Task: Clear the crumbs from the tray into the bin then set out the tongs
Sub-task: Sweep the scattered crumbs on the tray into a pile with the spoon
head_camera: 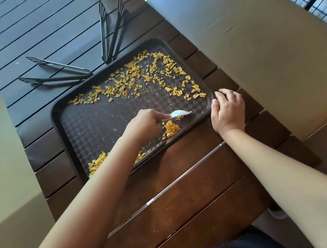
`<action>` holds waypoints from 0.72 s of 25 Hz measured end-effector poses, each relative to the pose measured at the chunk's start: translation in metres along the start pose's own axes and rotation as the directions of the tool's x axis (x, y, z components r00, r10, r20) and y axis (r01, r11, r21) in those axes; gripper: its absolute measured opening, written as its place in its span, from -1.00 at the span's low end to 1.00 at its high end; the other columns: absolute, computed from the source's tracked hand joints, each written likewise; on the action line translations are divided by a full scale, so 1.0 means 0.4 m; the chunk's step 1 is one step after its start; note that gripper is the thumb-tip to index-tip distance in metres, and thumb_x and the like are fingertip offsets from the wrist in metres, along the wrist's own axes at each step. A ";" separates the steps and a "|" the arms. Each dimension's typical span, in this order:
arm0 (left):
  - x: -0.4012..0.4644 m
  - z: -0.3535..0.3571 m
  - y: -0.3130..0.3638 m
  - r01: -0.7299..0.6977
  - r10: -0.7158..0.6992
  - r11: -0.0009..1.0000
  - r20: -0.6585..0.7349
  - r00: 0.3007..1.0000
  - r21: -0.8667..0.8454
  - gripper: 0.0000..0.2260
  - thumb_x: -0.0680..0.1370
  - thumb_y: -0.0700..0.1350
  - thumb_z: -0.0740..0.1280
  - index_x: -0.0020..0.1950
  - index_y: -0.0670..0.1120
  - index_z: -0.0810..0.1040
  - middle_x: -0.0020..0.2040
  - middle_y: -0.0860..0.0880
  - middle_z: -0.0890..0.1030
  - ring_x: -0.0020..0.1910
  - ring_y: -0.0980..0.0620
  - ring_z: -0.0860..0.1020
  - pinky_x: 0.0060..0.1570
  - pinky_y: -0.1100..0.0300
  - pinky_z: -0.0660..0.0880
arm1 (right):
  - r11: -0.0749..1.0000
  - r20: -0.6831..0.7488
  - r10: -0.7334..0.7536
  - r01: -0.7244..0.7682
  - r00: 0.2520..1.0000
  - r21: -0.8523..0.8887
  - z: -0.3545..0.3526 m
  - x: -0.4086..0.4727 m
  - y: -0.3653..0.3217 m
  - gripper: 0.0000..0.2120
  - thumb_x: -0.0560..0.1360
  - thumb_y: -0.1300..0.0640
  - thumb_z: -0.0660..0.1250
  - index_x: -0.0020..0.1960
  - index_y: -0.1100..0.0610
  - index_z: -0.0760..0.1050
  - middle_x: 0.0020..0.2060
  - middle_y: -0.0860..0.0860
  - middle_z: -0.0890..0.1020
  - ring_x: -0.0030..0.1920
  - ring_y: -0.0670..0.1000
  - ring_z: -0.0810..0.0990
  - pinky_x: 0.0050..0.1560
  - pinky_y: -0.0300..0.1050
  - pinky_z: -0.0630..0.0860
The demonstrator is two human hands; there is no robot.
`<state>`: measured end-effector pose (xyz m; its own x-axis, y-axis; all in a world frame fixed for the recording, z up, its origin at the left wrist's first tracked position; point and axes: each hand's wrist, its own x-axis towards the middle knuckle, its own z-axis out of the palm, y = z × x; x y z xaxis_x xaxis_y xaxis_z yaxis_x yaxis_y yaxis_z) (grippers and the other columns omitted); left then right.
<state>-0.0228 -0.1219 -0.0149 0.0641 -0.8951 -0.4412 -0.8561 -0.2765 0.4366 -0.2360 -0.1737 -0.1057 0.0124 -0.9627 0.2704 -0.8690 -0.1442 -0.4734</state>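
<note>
On the dark tabletop [188,193], the left hand [145,125] pinches a white scraper [179,113] among crumbs [171,128] while the right hand [228,110] rests relaxed fingers [224,93] on the tray [54,117] corner

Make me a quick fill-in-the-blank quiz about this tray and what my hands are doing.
1. The left hand holds a white ____ over the tray.
2. The right hand rests on the tray's ____ edge.
3. ____ pairs of tongs lie on the table beyond the tray.
4. The crumbs are ____ in colour.

Missing words: spoon; right; two; yellow-orange
</note>
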 end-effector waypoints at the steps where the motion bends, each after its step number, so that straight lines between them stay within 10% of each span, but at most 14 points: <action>1: -0.007 -0.009 -0.006 0.009 -0.010 1.000 0.035 0.999 0.022 -0.71 0.55 -0.18 0.22 0.14 0.12 0.62 0.05 0.07 0.62 -0.25 -0.04 0.58 -0.28 0.09 0.54 | 1.000 0.001 0.001 -0.001 1.000 -0.003 0.000 -0.001 -0.001 -0.58 0.49 0.05 0.07 0.09 0.26 0.58 0.08 0.17 0.59 0.07 0.25 0.51 0.12 0.10 0.42; 9: 0.030 -0.005 0.044 -0.010 0.011 1.000 -0.040 0.999 0.020 -0.73 0.56 -0.16 0.24 0.18 0.10 0.60 0.04 0.05 0.60 -0.41 0.11 0.42 -0.48 0.27 0.32 | 1.000 0.012 0.011 -0.011 1.000 -0.012 -0.002 0.000 -0.002 -0.56 0.49 0.03 0.05 0.10 0.25 0.58 0.09 0.17 0.59 0.08 0.25 0.50 0.11 0.07 0.39; 18: -0.044 -0.061 -0.059 0.030 -0.046 0.970 0.061 0.997 0.242 -0.67 0.56 -0.20 0.22 0.11 0.20 0.61 0.13 0.13 0.61 0.12 0.02 0.47 0.29 -0.07 0.18 | 1.000 0.025 0.020 -0.020 0.999 -0.013 -0.001 -0.001 -0.003 -0.54 0.48 0.02 0.04 0.12 0.25 0.57 0.11 0.16 0.58 0.10 0.24 0.48 0.14 0.08 0.38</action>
<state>0.0089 -0.1082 0.0016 0.0721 -0.8582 -0.5082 -0.9524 -0.2106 0.2205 -0.2352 -0.1730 -0.1051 0.0072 -0.9709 0.2394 -0.8753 -0.1219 -0.4680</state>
